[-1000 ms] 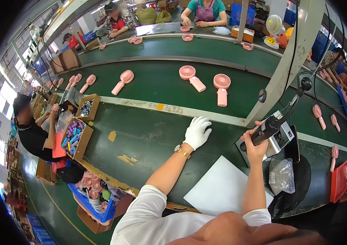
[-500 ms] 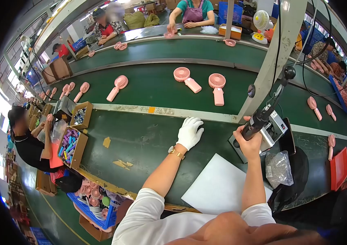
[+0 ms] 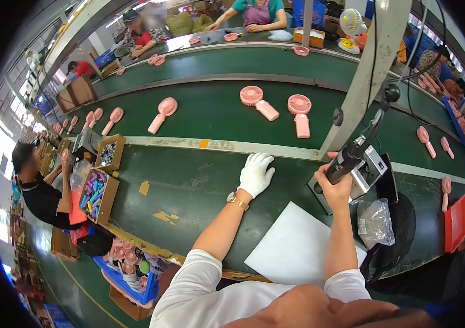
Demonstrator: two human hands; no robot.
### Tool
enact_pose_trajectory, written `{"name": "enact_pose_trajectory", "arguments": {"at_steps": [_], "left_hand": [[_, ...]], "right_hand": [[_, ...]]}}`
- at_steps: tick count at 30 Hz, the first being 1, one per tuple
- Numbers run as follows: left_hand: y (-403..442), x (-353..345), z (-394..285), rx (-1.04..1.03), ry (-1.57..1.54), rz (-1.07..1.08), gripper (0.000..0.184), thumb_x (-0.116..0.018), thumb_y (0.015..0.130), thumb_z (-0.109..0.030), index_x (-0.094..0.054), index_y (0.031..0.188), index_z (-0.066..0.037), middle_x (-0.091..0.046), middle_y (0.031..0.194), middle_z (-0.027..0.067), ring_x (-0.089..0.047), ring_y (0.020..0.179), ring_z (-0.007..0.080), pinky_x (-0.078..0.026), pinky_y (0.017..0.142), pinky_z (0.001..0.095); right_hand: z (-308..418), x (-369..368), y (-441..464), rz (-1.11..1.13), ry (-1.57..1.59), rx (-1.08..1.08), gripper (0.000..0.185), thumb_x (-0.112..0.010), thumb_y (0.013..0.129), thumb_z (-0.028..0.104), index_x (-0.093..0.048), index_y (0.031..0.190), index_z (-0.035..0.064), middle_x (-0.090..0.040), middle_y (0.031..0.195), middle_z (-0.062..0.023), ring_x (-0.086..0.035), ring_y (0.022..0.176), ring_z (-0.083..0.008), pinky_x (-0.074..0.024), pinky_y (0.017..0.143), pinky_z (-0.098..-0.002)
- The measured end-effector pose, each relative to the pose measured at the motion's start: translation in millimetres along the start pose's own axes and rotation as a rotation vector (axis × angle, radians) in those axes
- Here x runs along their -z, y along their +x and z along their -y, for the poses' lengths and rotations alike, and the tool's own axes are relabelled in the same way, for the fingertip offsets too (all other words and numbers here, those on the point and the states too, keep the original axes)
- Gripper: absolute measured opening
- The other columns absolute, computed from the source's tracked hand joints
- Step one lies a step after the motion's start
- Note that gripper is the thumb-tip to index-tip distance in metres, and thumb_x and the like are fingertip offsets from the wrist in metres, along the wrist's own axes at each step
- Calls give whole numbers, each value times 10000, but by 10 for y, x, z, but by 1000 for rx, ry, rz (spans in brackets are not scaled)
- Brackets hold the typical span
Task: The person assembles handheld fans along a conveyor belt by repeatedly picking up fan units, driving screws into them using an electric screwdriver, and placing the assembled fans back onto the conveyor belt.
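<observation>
My left hand (image 3: 256,176), in a white glove with a gold watch at the wrist, lies open on the green worktable (image 3: 199,186) near its far edge, holding nothing. My bare right hand (image 3: 335,186) is closed around a black electric screwdriver (image 3: 346,162) that hangs from above on a cord and leans beside a metal post. A white foam sheet (image 3: 295,246) lies between my forearms. Beyond the table edge, pink handheld fans (image 3: 299,115) lie on the green conveyor belt (image 3: 205,115).
A grey box-shaped device (image 3: 371,174) stands right of the screwdriver, with a clear plastic bag (image 3: 375,225) nearer me. The metal post (image 3: 372,71) rises beyond my right hand. Left are cardboard boxes of small parts (image 3: 97,197). Co-workers sit left and across; a red tray (image 3: 456,223) is far right.
The pink fans on the belt have shifted slightly right. Across the belt, a co-worker's hand has moved left, away from a pink part now on the bench. My hands have barely moved.
</observation>
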State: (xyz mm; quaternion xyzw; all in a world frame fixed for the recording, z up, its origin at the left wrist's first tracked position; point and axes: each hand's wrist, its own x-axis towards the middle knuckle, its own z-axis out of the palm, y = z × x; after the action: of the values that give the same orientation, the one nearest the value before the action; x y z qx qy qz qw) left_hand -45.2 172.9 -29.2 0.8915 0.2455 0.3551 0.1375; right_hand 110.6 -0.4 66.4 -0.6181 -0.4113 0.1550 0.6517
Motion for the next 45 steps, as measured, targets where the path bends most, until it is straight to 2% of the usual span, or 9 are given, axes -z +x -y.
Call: {"name": "enact_pose_trajectory", "arguments": {"at_steps": [18, 22, 25, 26, 29, 31, 34, 38, 45], "left_hand": [[-18, 12, -6, 22, -5, 1, 288, -665, 765, -156, -613, 1032, -63, -598, 1079, 91, -534, 1064, 294, -439, 937, 379], [-4, 8, -22, -5, 30, -8, 289, -662, 767, -160, -614, 1035, -64, -596, 1075, 97, -533, 1067, 297, -432, 942, 384], [6, 16, -45, -11, 36, 3, 285, -657, 773, -165, -613, 1036, -64, -594, 1079, 100, -530, 1070, 302, -428, 947, 386], [4, 6, -34, -9, 30, 12, 283, -654, 777, -167, -613, 1037, -65, -592, 1080, 103, -528, 1071, 304, -424, 950, 389], [-2, 2, -43, -5, 21, 10, 289, -651, 776, -171, -602, 1036, -56, -583, 1086, 115, -517, 1069, 315, -394, 976, 410], [-2, -38, -4, 15, 14, 36, 283, -652, 778, -170, -612, 1037, -63, -588, 1101, 117, -512, 1061, 336, -410, 956, 409], [9, -41, -60, 33, 25, 40, 279, -660, 779, -160, -624, 1039, -66, -605, 1098, 114, -531, 1062, 321, -436, 932, 400], [29, -87, -17, -12, 69, 57, 273, -663, 795, -164, -630, 1049, -68, -618, 1101, 113, -545, 1074, 304, -437, 944, 392], [41, -89, -101, 11, 79, 146, 299, -634, 839, -184, -622, 1109, -56, -606, 1146, 112, -545, 1090, 302, -441, 933, 380]], "right_hand": [[-179, 2, 15, -34, 60, 55, 499, -745, 722, 3, -543, 1178, 8, -622, 739, -2, -565, 632, -57, -460, 587, -217], [-40, 23, 1, 33, 8, -19, 571, -674, 736, -42, -430, 1251, -9, -601, 789, -46, -561, 710, -106, -471, 694, -248], [-122, 19, 14, 23, 195, 119, 582, -779, 706, 41, -509, 1221, 14, -638, 857, -34, -585, 735, -83, -475, 661, -237], [-183, 85, 43, 82, 56, 204, 674, -796, 726, 143, -446, 1286, 4, -632, 909, -46, -601, 835, -124, -484, 728, -279], [-187, 131, 35, -48, -39, 374, 725, -779, 763, 236, -394, 1318, -26, -603, 1014, -87, -599, 942, -177, -485, 811, -320], [60, 169, -8, -155, -19, 399, 656, -725, 805, 228, -400, 1288, -73, -447, 1247, -183, -527, 1113, -271, -433, 944, -353], [359, 251, -13, -326, -26, 636, 566, -709, 795, 185, -445, 1231, -61, -464, 1185, -185, -522, 1083, -298, -425, 948, -399], [713, 368, -227, -134, 209, 784, 426, -694, 772, 138, -515, 1129, -9, -521, 1142, -214, -556, 1037, -324, -446, 899, -428], [939, 440, -468, 232, 639, 687, 378, -691, 784, 159, -533, 1107, 43, -542, 1119, -183, -563, 1015, -315, -447, 875, -426]]}}
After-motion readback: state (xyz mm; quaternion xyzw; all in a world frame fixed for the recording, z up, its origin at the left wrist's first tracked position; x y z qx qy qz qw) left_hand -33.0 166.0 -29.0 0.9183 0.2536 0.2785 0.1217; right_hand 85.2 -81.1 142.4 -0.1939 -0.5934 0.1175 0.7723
